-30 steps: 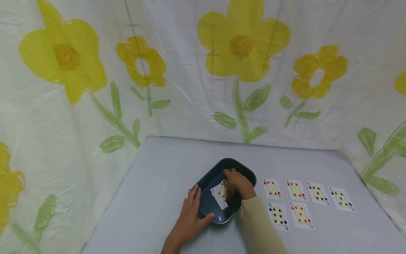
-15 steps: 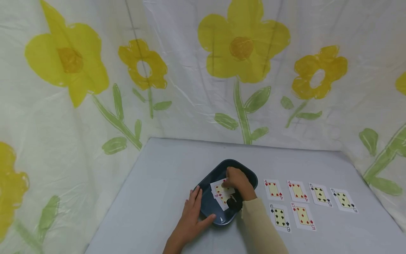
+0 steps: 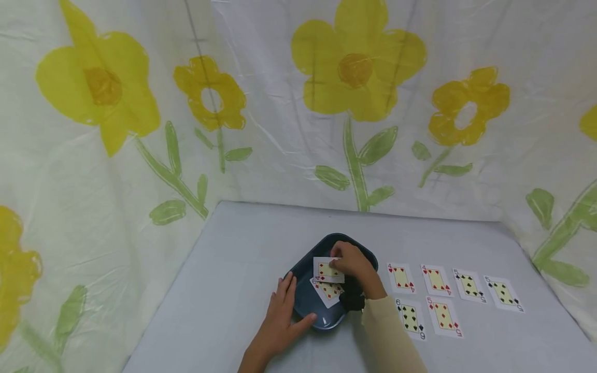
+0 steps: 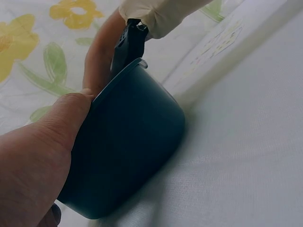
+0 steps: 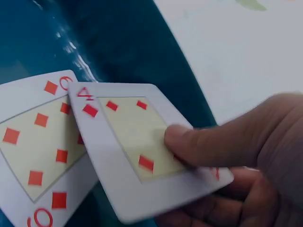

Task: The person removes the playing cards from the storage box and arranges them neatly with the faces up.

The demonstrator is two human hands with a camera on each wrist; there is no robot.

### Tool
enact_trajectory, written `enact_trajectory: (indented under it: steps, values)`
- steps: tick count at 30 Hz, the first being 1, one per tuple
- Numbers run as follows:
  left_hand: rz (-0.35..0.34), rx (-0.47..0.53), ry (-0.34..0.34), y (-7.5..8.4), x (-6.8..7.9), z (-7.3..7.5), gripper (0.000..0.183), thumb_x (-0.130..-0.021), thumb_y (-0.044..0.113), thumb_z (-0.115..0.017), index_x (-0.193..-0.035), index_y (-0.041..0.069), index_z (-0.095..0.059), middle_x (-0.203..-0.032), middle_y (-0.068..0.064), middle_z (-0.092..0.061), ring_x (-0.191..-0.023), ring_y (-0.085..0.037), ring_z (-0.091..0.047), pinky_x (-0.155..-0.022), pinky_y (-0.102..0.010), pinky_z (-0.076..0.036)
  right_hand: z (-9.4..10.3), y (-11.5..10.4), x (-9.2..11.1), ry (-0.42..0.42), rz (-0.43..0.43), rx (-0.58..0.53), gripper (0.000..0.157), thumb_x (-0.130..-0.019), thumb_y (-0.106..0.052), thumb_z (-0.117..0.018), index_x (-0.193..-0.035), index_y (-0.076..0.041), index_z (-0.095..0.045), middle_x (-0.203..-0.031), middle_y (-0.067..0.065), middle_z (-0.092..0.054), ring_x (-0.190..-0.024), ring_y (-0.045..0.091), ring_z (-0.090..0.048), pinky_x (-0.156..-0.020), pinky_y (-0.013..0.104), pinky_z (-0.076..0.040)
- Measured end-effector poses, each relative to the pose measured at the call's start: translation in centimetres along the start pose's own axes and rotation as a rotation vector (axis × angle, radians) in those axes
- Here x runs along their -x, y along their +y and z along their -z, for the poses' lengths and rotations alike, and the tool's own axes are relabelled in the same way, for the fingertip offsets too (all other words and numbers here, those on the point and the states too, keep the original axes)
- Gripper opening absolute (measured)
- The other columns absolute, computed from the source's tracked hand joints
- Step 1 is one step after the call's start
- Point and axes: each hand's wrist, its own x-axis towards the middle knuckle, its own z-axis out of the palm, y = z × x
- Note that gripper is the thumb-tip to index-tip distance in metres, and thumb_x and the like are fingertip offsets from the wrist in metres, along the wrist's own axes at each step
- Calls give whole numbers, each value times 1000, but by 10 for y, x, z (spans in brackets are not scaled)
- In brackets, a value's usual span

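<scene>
My right hand [image 3: 351, 261] pinches a four of diamonds playing card [image 5: 128, 137], thumb on its face and fingers beneath. The card is lifted over a dark blue tray [image 3: 305, 298]. Under it, partly covered, a six of diamonds card [image 5: 40, 127] lies in the tray; whether more cards lie beneath it I cannot tell. My left hand [image 3: 278, 324] rests against the tray's near left corner. Its fingers stretch along the left rim and its thumb reaches the near side. In the left wrist view, the thumb [image 4: 66, 113] touches the tray's rim and the other fingers are mostly hidden.
Right of the tray, face-up cards lie in two rows on the white table [image 3: 224, 269]. The back row starts with a four of hearts [image 3: 400, 278]; a six of spades [image 3: 410, 319] and a five of diamonds [image 3: 444, 317] lie in front. A flowered curtain [image 3: 280, 171] hangs behind.
My right hand has taken hold of the four of diamonds and raised it off the six of diamonds. The left hand has stayed on the tray.
</scene>
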Motion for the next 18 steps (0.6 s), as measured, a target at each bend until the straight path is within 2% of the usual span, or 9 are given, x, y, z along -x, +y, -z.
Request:
enact_trajectory:
  steps: [7,11,14,18]
  values:
    - [-7,-6,19,-1,0,0,96,-92,59,-63,-160,5,-21,-167,-6,-9,-151,-40,-4,-115,-65,-13,7,6,9,18,31,-183,26,-87,0,-68,-111,-8,-61,-98,8,-62,-88,24,-58,-72,38,-51]
    - [-7,-4,23,0,0,0,97,-91,58,-64,-160,5,-21,-167,-6,-10,-151,-40,-4,-115,-64,-13,14,8,16,57,53,-197,26,-86,1,-65,-110,-7,-62,-97,9,-62,-87,26,-57,-71,39,-50]
    - [-5,-3,25,1,0,0,97,-91,58,-64,-159,4,-22,-167,-7,-11,-151,-40,-4,-115,-64,-13,20,9,21,83,73,-183,24,-85,2,-64,-108,-6,-64,-98,10,-63,-89,27,-56,-76,43,-49]
    - [8,-2,18,2,0,-1,97,-91,59,-64,-159,5,-23,-167,-7,-11,-151,-40,-4,-115,-64,-13,28,13,29,109,47,-189,24,-87,0,-64,-110,-6,-67,-106,12,-65,-96,30,-57,-85,49,-48]
